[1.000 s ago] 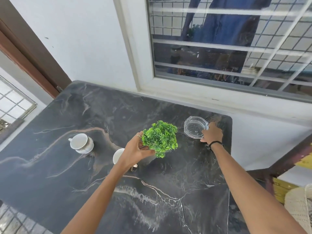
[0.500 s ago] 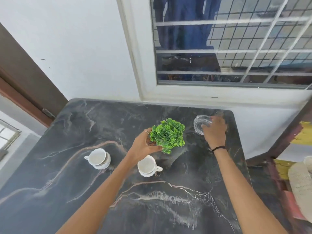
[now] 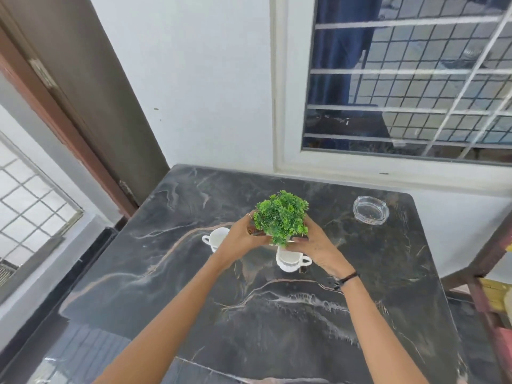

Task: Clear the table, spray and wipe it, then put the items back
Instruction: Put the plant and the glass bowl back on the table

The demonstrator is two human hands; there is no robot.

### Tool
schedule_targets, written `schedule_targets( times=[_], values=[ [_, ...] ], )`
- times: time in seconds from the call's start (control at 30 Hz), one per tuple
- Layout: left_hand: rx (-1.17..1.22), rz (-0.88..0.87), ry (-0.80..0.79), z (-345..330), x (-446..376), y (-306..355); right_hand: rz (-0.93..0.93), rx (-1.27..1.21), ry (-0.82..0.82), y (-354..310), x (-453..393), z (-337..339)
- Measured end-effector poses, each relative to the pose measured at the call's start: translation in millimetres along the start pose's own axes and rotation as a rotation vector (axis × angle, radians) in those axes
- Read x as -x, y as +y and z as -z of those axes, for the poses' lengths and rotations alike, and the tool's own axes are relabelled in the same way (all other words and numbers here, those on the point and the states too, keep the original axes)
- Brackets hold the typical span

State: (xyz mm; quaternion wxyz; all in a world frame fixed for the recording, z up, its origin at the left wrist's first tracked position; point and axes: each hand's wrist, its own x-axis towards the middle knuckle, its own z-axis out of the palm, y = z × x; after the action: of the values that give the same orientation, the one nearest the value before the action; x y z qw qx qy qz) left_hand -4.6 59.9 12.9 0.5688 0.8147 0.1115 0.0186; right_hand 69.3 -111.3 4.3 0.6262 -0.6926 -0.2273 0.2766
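Since half a second ago, the right hand (image 3: 314, 243) has been taken off the glass ashtray (image 3: 370, 210) and brought to the small green plant (image 3: 280, 216), which was held then by the left hand (image 3: 243, 239) alone. The ashtray has been left on the table (image 3: 388, 314) near its far right corner, well apart from both hands.

From the head camera, the plant is seen held between both hands above the middle of the dark marbled table. Left fingers are curled round its left side and right fingers round its right side and base. No brand, label or writing can be read anywhere.

The plant's pot is almost wholly hidden by the foliage and the fingers; only a sliver of white is seen at its lower edge. Whether the pot touches the table cannot be told. One white cup (image 3: 291, 260) is partly covered by the right hand, with its handle pointing right. A second white cup (image 3: 216, 238) is largely hidden behind the left wrist. Both forearms are cut off by the lower edge.

The plant is a dense, rounded clump of small bright green leaves. A ring is worn on a left finger, and a black band (image 3: 346, 278) on the right wrist. A barred window (image 3: 401, 87) is set in the white wall behind the table.
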Motion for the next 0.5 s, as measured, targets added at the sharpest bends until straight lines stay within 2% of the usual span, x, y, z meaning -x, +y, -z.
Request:
schedule_targets(
  times=[0.13, 0.3, 0.5],
  values=[
    [-0.021, -0.018, 0.015, 27, 29, 2, 0.083, 0.086, 0.064, -15, 8, -31],
    [0.051, -0.021, 0.083, 53, 55, -4, 0.128, 0.167, 0.044, -28, 6, -62],
    [0.05, -0.017, 0.168, 107, 39, -23, 0.144, 0.237, -0.013, -46, -49, -100]
  ],
)
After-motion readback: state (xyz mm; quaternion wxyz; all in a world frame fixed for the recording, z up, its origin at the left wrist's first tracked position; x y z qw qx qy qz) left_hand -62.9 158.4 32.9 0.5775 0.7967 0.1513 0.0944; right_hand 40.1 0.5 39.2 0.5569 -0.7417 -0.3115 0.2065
